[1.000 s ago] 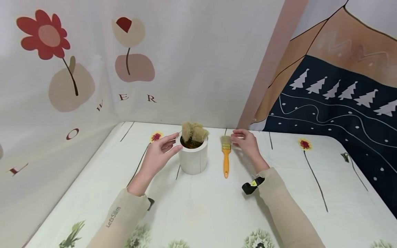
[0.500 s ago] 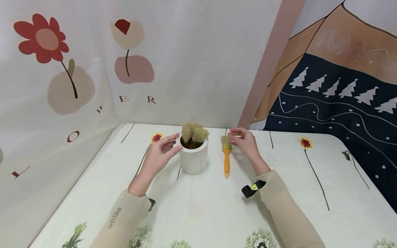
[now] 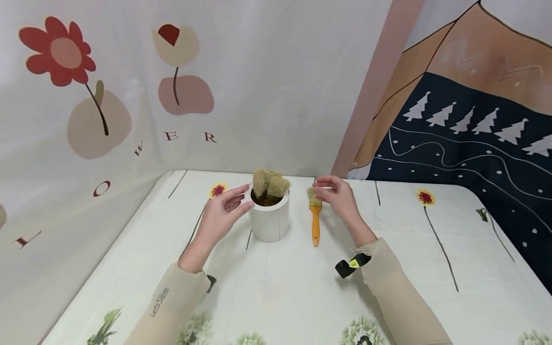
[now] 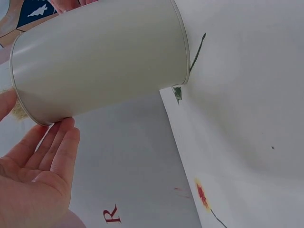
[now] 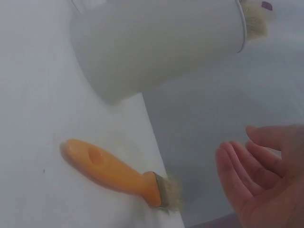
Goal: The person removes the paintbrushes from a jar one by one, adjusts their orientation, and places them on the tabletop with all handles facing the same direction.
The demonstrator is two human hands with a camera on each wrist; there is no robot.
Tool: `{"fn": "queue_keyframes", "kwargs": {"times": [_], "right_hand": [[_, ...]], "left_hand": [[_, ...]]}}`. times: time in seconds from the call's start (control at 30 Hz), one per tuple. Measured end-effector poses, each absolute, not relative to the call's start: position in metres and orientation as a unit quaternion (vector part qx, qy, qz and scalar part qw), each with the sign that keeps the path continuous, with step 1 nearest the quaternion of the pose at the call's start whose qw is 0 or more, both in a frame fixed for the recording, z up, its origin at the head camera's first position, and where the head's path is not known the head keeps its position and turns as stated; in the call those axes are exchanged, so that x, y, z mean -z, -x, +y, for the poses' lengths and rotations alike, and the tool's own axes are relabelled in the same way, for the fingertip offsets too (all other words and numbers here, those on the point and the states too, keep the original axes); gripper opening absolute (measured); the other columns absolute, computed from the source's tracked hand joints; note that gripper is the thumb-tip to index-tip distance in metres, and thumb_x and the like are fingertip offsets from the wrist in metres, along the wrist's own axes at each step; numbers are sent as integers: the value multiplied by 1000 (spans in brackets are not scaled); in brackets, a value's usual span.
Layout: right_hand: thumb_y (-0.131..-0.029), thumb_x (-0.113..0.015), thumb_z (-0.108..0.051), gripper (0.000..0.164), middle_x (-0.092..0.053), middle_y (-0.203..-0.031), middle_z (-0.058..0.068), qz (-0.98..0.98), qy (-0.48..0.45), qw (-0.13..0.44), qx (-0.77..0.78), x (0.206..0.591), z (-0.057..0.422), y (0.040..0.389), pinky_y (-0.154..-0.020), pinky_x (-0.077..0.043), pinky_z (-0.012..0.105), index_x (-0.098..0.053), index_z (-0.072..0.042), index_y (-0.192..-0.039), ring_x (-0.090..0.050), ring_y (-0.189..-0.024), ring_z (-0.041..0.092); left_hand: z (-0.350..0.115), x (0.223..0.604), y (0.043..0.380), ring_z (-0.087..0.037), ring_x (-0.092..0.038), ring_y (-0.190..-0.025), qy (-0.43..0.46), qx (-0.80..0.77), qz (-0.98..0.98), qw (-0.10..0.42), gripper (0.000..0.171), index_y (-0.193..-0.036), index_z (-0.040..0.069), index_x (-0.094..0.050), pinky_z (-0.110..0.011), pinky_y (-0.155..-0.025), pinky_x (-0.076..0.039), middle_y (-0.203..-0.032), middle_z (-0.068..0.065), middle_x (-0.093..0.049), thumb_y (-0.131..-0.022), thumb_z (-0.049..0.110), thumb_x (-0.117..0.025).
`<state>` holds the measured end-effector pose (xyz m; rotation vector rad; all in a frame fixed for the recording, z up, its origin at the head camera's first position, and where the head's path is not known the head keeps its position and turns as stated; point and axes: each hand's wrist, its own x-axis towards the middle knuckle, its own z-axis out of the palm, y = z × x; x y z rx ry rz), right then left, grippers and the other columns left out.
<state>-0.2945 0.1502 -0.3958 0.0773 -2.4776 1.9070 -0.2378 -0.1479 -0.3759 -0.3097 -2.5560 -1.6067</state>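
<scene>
A white cylindrical container (image 3: 269,223) stands upright on the table, with several brushes (image 3: 270,184) in it, bristles up. My left hand (image 3: 217,218) is at its left side, thumb by the front rim and nearly straight fingers touching the wall below the rim, as the left wrist view shows. To the right lies a paintbrush (image 3: 316,220) with an orange handle, bristles pointing away from me. Loosely bent, the fingers of my right hand (image 3: 338,196) overlap its bristles in the head view. In the right wrist view that hand is apart from the paintbrush (image 5: 109,166), holding nothing.
A white cloth with printed flowers covers the table (image 3: 267,287). Its far edge meets a hanging curtain (image 3: 276,96) printed with flowers and letters. A dark panel with printed trees (image 3: 465,139) hangs at the right. Each wrist carries a black camera strap (image 3: 353,265).
My right hand has moved slightly left, over the bristles of the orange-handled paintbrush. The left hand stays at the container, and neither the container nor the paintbrush has visibly shifted.
</scene>
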Motion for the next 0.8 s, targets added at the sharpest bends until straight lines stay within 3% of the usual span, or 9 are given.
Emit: {"fn": "queue_keyframes", "kwargs": {"times": [0.2, 0.53, 0.8], "right_hand": [[-99, -63, -13, 37, -65, -126, 21, -791, -38, 4, -611, 391, 147, 291, -90, -61, 26, -57, 0, -133, -69, -110, 25], [-99, -61, -9, 33, -65, -126, 22, -777, -63, -3, -626, 379, 138, 282, -86, -61, 22, -58, -1, -131, -69, -112, 31], [-99, -61, -6, 36, -63, -129, 25, -763, -83, -21, -640, 375, 130, 276, -87, -62, 23, -56, 3, -133, -71, -106, 21]], "left_hand": [[-148, 375, 238, -29, -60, -129, 106, 528, -841, 57, 51, -139, 8, -59, -37, -107, -52, -142, -11, -60, -92, 22, -73], [-147, 374, 236, -30, -59, -129, 99, 534, -838, 53, 52, -140, 6, -58, -38, -107, -51, -142, -12, -60, -93, 21, -73], [-147, 374, 236, -31, -59, -130, 99, 534, -838, 52, 51, -140, 5, -58, -38, -108, -51, -142, -12, -59, -93, 20, -72]]}}
